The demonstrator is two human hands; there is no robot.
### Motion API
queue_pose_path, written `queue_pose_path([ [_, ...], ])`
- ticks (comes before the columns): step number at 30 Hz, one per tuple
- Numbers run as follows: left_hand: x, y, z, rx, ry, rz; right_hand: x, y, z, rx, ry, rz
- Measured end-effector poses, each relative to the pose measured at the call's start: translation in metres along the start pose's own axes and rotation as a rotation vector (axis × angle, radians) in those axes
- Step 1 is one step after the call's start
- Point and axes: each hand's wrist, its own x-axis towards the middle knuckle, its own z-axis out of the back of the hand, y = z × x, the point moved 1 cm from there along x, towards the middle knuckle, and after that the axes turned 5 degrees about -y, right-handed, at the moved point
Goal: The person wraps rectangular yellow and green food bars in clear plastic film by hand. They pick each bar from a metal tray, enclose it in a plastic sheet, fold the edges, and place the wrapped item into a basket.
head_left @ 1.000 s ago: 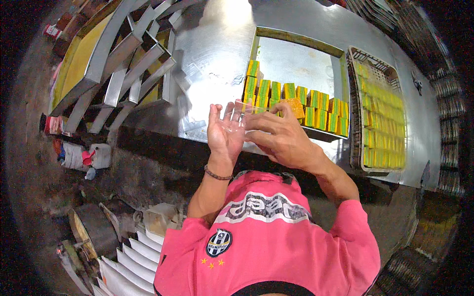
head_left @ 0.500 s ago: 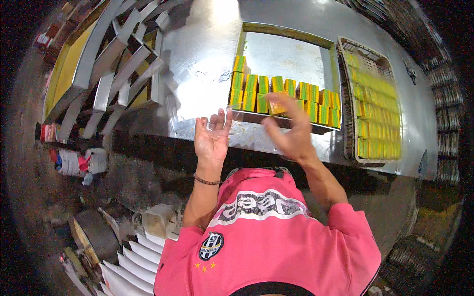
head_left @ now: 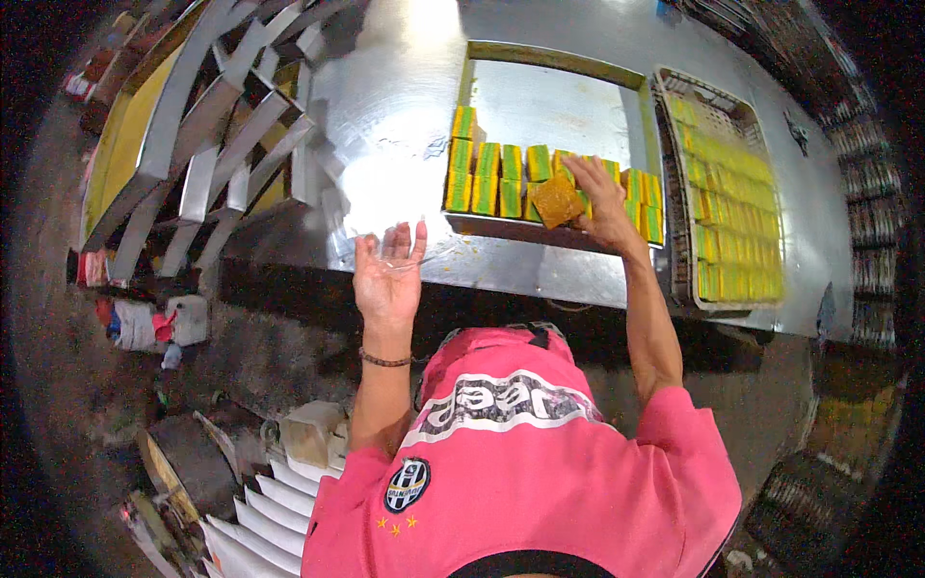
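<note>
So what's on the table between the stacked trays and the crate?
The head view shows a metal tray of green and yellow blocks, right hand over it.

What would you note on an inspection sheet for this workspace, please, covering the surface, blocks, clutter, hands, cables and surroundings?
Surface: shiny metal table, brightly lit left of the tray.
Blocks: yellow-and-green blocks line the near part of the metal tray; one orange-faced block lies askew over the front row.
Crate: right of the tray, holding rows of similar blocks.
Clutter: stacked trays at the table's left.
Left hand: palm up, clear film at its open fingers.
Right hand: over the row, beside the orange-faced block; contact unclear.
Cables: nothing seen.
Surroundings: dark floor; pale container at lower left.
</note>
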Motion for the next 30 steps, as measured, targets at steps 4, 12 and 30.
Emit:
queue_pose_path([
  [4, 0.002, 0.003, 0.002, 0.003, -0.018, 0.025, -0.015, -0.036, -0.009, 0.252, -0.336, -0.106],
  [12, 0.016, 0.018, -0.028, -0.002, -0.078, 0.064, -0.008, 0.003, -0.045, 0.163, -0.226, -0.205],
  [30, -0.007, 0.033, -0.103, 0.253, 0.108, -0.193, -0.027, 0.139, 0.114, 1.055, 0.08, 0.189],
])
